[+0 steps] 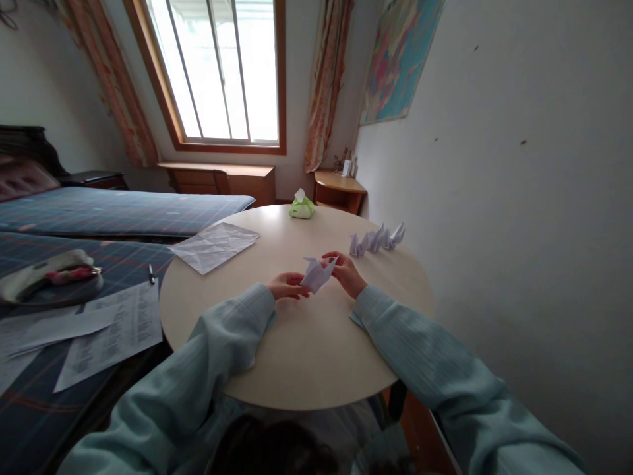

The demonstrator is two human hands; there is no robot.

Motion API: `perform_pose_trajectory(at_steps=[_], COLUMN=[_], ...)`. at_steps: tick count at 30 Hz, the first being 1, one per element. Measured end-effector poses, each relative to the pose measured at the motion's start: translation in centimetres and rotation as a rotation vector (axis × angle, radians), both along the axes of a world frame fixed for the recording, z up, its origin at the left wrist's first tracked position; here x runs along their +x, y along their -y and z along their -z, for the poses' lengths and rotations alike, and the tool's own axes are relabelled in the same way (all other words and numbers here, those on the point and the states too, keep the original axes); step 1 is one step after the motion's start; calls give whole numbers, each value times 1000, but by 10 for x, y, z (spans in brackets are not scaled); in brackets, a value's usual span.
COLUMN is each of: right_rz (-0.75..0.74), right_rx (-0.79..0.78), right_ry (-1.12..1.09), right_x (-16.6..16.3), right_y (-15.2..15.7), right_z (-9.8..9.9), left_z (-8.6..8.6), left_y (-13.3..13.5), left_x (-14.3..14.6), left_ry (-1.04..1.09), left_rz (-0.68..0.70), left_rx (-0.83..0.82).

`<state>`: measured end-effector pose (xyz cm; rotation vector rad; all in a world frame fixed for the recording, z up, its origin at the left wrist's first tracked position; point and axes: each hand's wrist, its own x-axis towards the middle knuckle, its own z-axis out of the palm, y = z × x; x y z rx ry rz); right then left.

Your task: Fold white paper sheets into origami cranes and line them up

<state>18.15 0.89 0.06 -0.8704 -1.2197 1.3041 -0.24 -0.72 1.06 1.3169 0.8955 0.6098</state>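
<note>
Between my two hands is a white folded paper crane (pixel 318 276), held over the middle of the round table (pixel 316 349). The fingers of my left hand (pixel 287 285) pinch its lower left side. My right hand (pixel 347 273) grips its pointed tip on the right, thumb and forefinger together. Beyond my right hand, several finished paper cranes (pixel 377 239) stand in a row near the table's right edge. Creased white paper sheets (pixel 215 245) lie flat at the table's left edge.
A green tissue pack (pixel 301 206) sits at the table's far edge. To the left, a bed with a plaid cover (pixel 123 210) carries printed sheets (pixel 116 330), a pen (pixel 151 274) and a bag-like item (pixel 52 277). A white wall (pixel 519 218) rises close on the right.
</note>
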Motion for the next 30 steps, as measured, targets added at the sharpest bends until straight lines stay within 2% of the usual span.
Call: perform_pose_trajectory(at_steps=[5, 11, 18, 22, 30], right_rz=[-9, 96, 334, 461, 478], right_rx=[89, 293, 645, 785, 958], right_ry=[46, 127, 500, 649, 818], right_x=[-1, -1, 3, 5, 10], right_y=[1, 1, 3, 8, 7], right_z=[-1, 0, 0, -5, -5], left_z=[5, 7, 7, 10, 7], left_y=[-2, -3, -1, -1, -1], left_x=[1, 2, 2, 3, 3], left_ry=[11, 50, 58, 84, 156], left_rz=[-56, -84, -12, 32, -9], left_rx=[-20, -24, -9, -13, -14])
